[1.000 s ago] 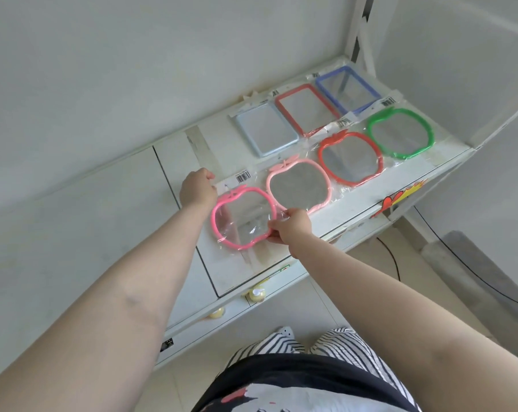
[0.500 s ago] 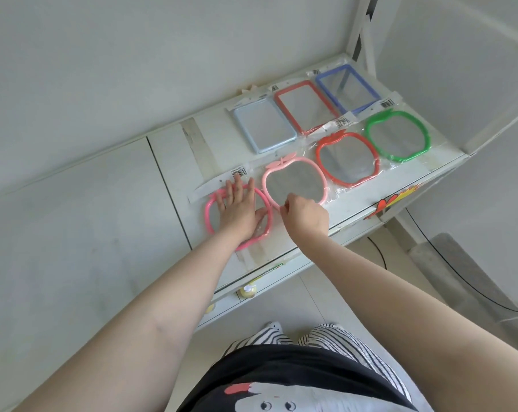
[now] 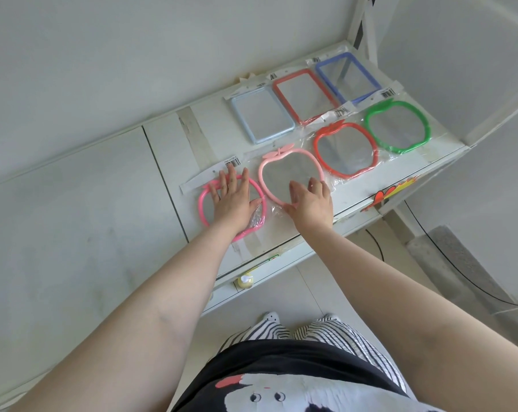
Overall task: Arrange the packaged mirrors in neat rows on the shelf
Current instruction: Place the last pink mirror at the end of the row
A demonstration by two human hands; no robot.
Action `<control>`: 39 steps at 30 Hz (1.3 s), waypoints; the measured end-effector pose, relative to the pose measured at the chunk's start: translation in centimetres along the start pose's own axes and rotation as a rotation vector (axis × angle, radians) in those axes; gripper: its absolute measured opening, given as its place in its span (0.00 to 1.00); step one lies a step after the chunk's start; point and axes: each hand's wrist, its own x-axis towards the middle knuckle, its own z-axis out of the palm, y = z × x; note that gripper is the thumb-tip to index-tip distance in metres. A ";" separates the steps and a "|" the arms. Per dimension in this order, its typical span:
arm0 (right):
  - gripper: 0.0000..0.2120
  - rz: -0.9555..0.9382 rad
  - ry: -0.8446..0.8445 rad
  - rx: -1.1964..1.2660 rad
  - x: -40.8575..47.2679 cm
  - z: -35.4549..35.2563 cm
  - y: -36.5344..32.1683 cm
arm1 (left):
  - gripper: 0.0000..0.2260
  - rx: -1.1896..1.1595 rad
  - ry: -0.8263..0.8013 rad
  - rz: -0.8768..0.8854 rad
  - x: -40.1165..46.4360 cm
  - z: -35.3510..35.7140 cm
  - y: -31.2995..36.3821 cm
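The left hand [image 3: 232, 200] lies palm down on the hot-pink mirror [image 3: 202, 203], fingers spread apart and flat, gripping nothing. Their tips reach the mirror's far rim, just short of the white header card [image 3: 201, 180] with its barcode, which runs past the fingertips to the left. The hot-pink frame curves out on both sides of the hand, and the crinkled bag shows by the thumb. Just right of that thumb sits the pale-pink mirror [image 3: 269, 173], apple-shaped with a leaf at its far edge. The right hand [image 3: 309, 202] rests open on this mirror's near right part, fingers loosely apart and flat on the glass, the thumb at the frame's near edge; it clasps nothing. Beyond and to the right of these fingers lies the red mirror [image 3: 345, 148], close beside the pale-pink one, and further right the green mirror [image 3: 397, 124], the four making the front row on the white shelf [image 3: 168, 144]. Farther from the fingertips runs a back row of rectangular mirrors: light-blue [image 3: 262, 117], red-framed [image 3: 307, 93], then blue [image 3: 348, 75] by the shelf's upright post. All are in clear bags. To the left of the left hand the shelf top is bare white board.
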 end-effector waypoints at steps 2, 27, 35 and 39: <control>0.24 0.007 -0.002 -0.010 0.0 0.0 -0.1 | 0.33 0.008 -0.001 0.013 -0.1 0.0 0.0; 0.25 0.195 0.235 0.128 5.3 -10.8 8.9 | 0.26 -0.190 0.092 0.145 3.3 -2.5 13.8; 0.26 0.114 0.183 0.029 13.2 -16.2 18.2 | 0.27 -0.190 0.060 0.014 8.1 -0.6 23.5; 0.27 -0.014 0.096 -0.119 16.6 -18.2 21.3 | 0.29 -0.148 0.020 -0.083 9.9 0.4 27.2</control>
